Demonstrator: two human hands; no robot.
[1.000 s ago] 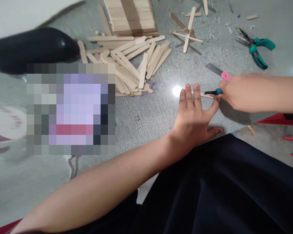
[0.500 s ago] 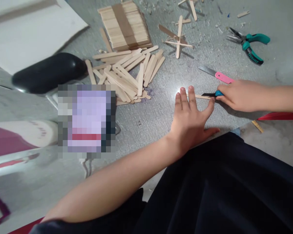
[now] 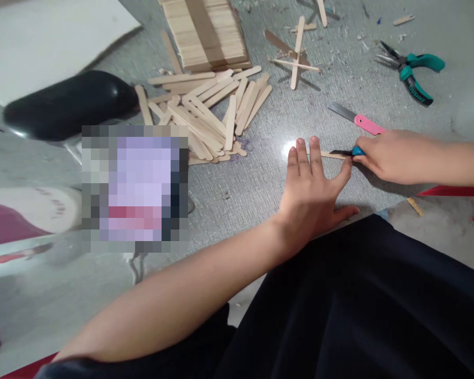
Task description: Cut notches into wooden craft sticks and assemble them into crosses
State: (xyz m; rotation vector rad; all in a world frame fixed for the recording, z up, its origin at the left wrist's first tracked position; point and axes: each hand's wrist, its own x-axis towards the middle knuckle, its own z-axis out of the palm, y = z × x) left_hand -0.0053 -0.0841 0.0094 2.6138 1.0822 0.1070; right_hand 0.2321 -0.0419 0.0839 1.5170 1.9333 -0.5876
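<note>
My left hand [image 3: 314, 184] lies flat on the grey floor, fingers stretched out, its fingertips pressing down a thin wooden stick [image 3: 332, 155]. My right hand [image 3: 387, 157] is closed round a blue-handled cutter [image 3: 349, 152], whose dark blade rests on the stick just right of my left index finger. A second knife with a pink handle [image 3: 357, 120] lies just beyond my right hand.
A loose heap of wooden sticks [image 3: 209, 113] and a banded stack of them [image 3: 207, 34] lie at the back. Crossed sticks [image 3: 296, 55] and teal pliers [image 3: 413, 71] sit further back right. A black rounded object [image 3: 69, 102] is at left; dark fabric [image 3: 359, 300] covers my lap.
Only the camera has shifted a little. Both hands stay on the stick, the blade in about the same spot.
</note>
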